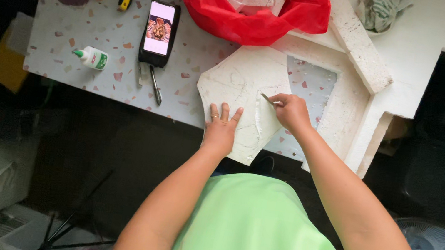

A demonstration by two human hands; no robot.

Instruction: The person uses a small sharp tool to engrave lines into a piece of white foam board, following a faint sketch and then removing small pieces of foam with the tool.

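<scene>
Head view: white foam piece (pixel 239 95), pencil-marked, under left hand (pixel 220 130).

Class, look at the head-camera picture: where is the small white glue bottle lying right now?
The glue bottle lies on the speckled table at the picture's left, left of the phone and well away from both hands.

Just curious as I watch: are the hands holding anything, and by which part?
The right hand pinches a thin blade by its rear end. The left hand holds nothing, lying flat on the white foam piece.
</scene>
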